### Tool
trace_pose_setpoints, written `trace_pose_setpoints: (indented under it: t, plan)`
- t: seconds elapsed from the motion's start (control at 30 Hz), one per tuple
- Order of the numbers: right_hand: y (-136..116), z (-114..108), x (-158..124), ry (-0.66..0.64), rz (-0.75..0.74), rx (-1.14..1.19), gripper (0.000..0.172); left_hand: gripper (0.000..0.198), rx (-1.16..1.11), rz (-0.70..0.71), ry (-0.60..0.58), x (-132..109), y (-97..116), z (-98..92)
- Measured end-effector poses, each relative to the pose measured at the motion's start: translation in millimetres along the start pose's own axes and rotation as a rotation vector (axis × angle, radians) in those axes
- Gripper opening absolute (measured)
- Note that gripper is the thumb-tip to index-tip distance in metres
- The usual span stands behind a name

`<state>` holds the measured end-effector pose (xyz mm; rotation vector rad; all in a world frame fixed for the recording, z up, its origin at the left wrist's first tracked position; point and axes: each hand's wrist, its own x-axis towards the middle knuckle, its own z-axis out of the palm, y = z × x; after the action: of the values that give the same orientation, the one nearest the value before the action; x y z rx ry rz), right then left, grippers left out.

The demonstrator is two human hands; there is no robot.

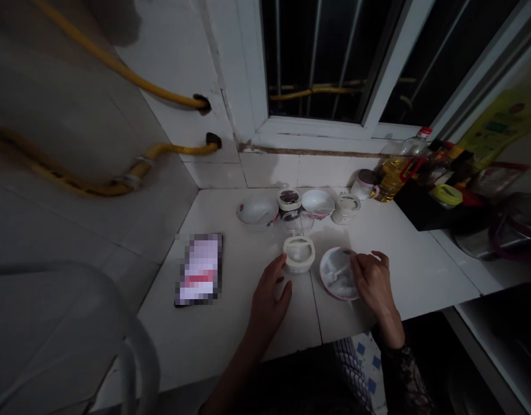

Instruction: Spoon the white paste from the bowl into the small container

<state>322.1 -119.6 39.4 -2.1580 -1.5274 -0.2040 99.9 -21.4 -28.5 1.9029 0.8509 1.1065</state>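
My right hand (371, 282) is closed around the handle of a small pale spoon (337, 272). The spoon's head rests in a white bowl (328, 288) with a pinkish rim, among whitish contents I cannot make out. My left hand (272, 294) is open, thumb and fingers apart, its fingertips at the left side of a small clear jar (299, 255) with a cream rim. Whether they touch it I cannot tell. Behind that jar lies a clear plastic piece (298, 221), perhaps a lid.
At the back stand two white bowls (257, 212), a jar with dark contents (288, 199), a cream jar (346, 207) and a lidded cup (364, 184). An oil bottle (393, 173) and a black box of bottles (416, 202) are right. A phone (199, 269) lies left.
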Motion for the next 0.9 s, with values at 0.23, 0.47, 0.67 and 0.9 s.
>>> trace_pose_setpoints:
  t: [0.23,0.47,0.67,0.9]
  plan:
    - [-1,3,2,-0.044,0.108,0.207,0.044,0.052,-0.002,-0.011,-0.009,-1,-2,0.4]
    - [9,-7,3,0.043,0.263,0.328,0.050,0.052,-0.002,-0.010,-0.004,0,0,0.6]
    - [13,-11,7,0.078,0.418,0.535,0.049,0.052,0.002,-0.019,-0.005,0,-1,0.7]
    - [-29,-11,31,0.273,0.220,0.437,0.044,0.052,-0.010,-0.009,-0.007,-1,-4,1.3]
